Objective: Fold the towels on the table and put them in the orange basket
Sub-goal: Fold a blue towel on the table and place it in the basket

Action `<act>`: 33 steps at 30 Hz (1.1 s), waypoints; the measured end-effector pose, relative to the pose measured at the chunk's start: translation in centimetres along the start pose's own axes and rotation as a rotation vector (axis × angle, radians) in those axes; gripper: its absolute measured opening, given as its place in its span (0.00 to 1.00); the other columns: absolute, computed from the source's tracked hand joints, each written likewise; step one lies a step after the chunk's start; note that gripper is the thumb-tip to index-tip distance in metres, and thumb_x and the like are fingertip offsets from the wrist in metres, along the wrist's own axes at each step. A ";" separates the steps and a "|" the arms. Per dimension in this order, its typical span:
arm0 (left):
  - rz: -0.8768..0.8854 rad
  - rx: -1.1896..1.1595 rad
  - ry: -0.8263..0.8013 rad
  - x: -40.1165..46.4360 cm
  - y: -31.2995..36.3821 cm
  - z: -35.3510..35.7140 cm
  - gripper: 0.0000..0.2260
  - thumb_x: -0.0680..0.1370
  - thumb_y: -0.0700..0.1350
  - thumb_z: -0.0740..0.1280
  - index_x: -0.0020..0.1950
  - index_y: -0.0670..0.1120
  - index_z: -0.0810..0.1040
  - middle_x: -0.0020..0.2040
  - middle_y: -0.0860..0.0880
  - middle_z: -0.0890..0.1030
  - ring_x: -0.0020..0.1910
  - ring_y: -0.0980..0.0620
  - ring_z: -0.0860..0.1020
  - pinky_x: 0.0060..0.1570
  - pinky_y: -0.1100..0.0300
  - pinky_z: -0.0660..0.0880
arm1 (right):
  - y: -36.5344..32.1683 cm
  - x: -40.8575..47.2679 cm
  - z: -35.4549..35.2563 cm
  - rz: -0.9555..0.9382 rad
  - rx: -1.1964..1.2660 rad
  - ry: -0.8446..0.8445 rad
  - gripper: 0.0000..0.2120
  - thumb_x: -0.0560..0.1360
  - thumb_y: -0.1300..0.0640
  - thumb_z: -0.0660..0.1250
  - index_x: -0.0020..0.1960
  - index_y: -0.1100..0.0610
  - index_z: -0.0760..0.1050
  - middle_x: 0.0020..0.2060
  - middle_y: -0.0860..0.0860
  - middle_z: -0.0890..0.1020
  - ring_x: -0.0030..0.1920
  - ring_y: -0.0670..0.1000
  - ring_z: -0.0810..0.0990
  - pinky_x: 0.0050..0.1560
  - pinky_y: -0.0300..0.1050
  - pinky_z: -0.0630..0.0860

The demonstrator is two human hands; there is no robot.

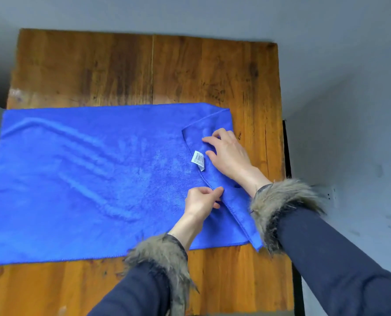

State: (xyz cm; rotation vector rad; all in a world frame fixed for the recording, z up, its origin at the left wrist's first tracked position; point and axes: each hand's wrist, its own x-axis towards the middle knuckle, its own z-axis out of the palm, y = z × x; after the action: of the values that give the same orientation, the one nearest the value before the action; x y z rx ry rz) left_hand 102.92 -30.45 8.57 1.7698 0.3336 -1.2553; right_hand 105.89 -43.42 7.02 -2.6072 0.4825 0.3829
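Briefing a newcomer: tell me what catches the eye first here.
A bright blue towel spreads across the wooden table, its right end folded back with a white tag showing. The left hand pinches the folded hem while the right hand presses the flap.

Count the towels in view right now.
1. A single blue towel lies spread across the wooden table, its right end folded over, where the left hand pinches the hem and the right hand rests. More may be out of frame.
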 end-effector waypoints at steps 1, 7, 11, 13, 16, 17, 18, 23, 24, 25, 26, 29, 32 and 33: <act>0.005 -0.025 0.020 0.0 0.4 -0.1 0.14 0.75 0.47 0.67 0.32 0.46 0.69 0.33 0.46 0.75 0.32 0.53 0.74 0.37 0.58 0.63 | 0.0 0.0 0.0 0.002 -0.017 0.022 0.18 0.77 0.55 0.62 0.66 0.53 0.71 0.60 0.52 0.71 0.62 0.53 0.67 0.54 0.45 0.69; 0.108 -0.243 0.002 -2.0 1.4 -5.7 0.07 0.79 0.42 0.61 0.41 0.43 0.71 0.40 0.44 0.73 0.40 0.49 0.72 0.45 0.58 0.74 | -1.2 0.7 -0.9 0.039 -0.078 0.039 0.15 0.78 0.54 0.61 0.63 0.55 0.75 0.58 0.54 0.72 0.61 0.56 0.68 0.56 0.50 0.70; 0.160 -0.138 0.129 -1.7 0.0 -9.8 0.07 0.79 0.46 0.63 0.45 0.43 0.76 0.39 0.49 0.76 0.40 0.53 0.74 0.51 0.55 0.74 | -3.6 2.6 -1.2 -0.091 -0.174 0.114 0.20 0.77 0.55 0.61 0.69 0.55 0.68 0.66 0.54 0.69 0.65 0.57 0.66 0.57 0.53 0.66; 0.094 -0.075 0.136 -1.2 -1.4 -10.7 0.07 0.78 0.46 0.66 0.48 0.43 0.78 0.40 0.50 0.77 0.39 0.53 0.74 0.46 0.58 0.72 | -4.5 3.8 -0.9 -0.142 -0.252 0.048 0.23 0.78 0.56 0.60 0.72 0.55 0.62 0.70 0.53 0.66 0.68 0.56 0.64 0.58 0.55 0.64; 0.015 0.097 0.057 -0.7 -3.8 -11.1 0.09 0.75 0.46 0.69 0.49 0.42 0.79 0.38 0.48 0.78 0.34 0.54 0.73 0.40 0.62 0.69 | -5.2 5.0 -0.2 -0.158 -0.405 0.008 0.21 0.76 0.62 0.59 0.69 0.55 0.65 0.63 0.53 0.71 0.60 0.57 0.69 0.52 0.52 0.61; 0.009 0.155 0.022 -0.6 -4.4 -11.2 0.09 0.74 0.45 0.70 0.48 0.40 0.79 0.37 0.46 0.78 0.33 0.54 0.74 0.38 0.61 0.69 | -5.4 5.1 0.0 -0.160 -0.431 0.034 0.19 0.75 0.64 0.60 0.65 0.56 0.68 0.58 0.54 0.72 0.56 0.57 0.70 0.48 0.50 0.58; 0.008 0.204 0.001 -0.6 -4.8 -11.3 0.10 0.74 0.45 0.71 0.47 0.38 0.79 0.37 0.45 0.78 0.32 0.53 0.74 0.37 0.60 0.69 | -5.5 5.1 0.0 -0.161 -0.449 0.059 0.16 0.73 0.66 0.60 0.60 0.57 0.71 0.54 0.55 0.73 0.52 0.57 0.70 0.45 0.49 0.55; 0.120 0.170 0.068 -1.1 -4.5 -12.4 0.12 0.74 0.47 0.70 0.43 0.37 0.77 0.35 0.45 0.73 0.34 0.51 0.69 0.34 0.60 0.64 | -6.1 5.2 -0.3 -0.206 -0.550 0.113 0.08 0.70 0.67 0.61 0.49 0.59 0.72 0.43 0.56 0.77 0.47 0.58 0.72 0.44 0.51 0.56; 0.153 0.109 0.077 -1.3 -4.2 -13.0 0.10 0.74 0.47 0.70 0.42 0.40 0.77 0.35 0.46 0.73 0.35 0.51 0.70 0.34 0.59 0.65 | -6.2 5.1 -0.3 -0.205 -0.570 0.117 0.08 0.71 0.67 0.61 0.49 0.59 0.72 0.42 0.56 0.77 0.47 0.58 0.72 0.45 0.51 0.58; 0.182 0.037 0.078 -1.6 -4.0 -13.7 0.08 0.75 0.46 0.69 0.41 0.43 0.78 0.36 0.46 0.75 0.36 0.51 0.71 0.36 0.59 0.66 | -6.3 5.0 -0.3 -0.200 -0.585 0.120 0.09 0.71 0.67 0.61 0.49 0.58 0.72 0.41 0.55 0.78 0.47 0.58 0.73 0.46 0.52 0.59; 0.207 -0.023 0.079 -1.9 -4.0 -14.5 0.06 0.75 0.45 0.69 0.40 0.46 0.78 0.37 0.46 0.77 0.37 0.52 0.73 0.38 0.59 0.68 | -6.3 4.9 -0.3 -0.199 -0.595 0.123 0.10 0.70 0.67 0.61 0.49 0.58 0.72 0.40 0.55 0.78 0.46 0.59 0.73 0.47 0.52 0.61; 0.247 -0.064 0.107 -2.4 -4.5 -16.8 0.05 0.76 0.44 0.68 0.40 0.46 0.77 0.37 0.46 0.76 0.37 0.52 0.72 0.36 0.64 0.67 | -6.4 4.7 -0.2 -0.222 -0.613 0.107 0.10 0.71 0.67 0.59 0.49 0.58 0.72 0.41 0.56 0.77 0.46 0.58 0.72 0.48 0.53 0.61; 0.218 -0.033 0.082 -2.3 -5.7 -18.5 0.03 0.75 0.43 0.69 0.43 0.44 0.77 0.38 0.45 0.76 0.39 0.52 0.71 0.37 0.66 0.67 | -6.6 4.6 -0.1 -0.219 -0.640 0.085 0.10 0.73 0.66 0.57 0.50 0.58 0.73 0.44 0.56 0.75 0.49 0.58 0.70 0.50 0.53 0.60; 0.204 0.003 0.048 -2.3 -6.2 -18.9 0.04 0.75 0.42 0.69 0.44 0.42 0.78 0.40 0.45 0.77 0.40 0.52 0.73 0.42 0.63 0.69 | -6.8 4.6 -0.1 -0.210 -0.651 0.081 0.10 0.73 0.66 0.57 0.50 0.58 0.73 0.45 0.56 0.74 0.49 0.58 0.70 0.50 0.53 0.61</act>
State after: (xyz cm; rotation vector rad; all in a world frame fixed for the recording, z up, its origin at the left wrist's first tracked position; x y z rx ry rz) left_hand 109.33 -11.50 8.56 1.7901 0.1734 -1.0709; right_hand 112.79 -39.01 8.15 -3.2718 0.1068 0.4166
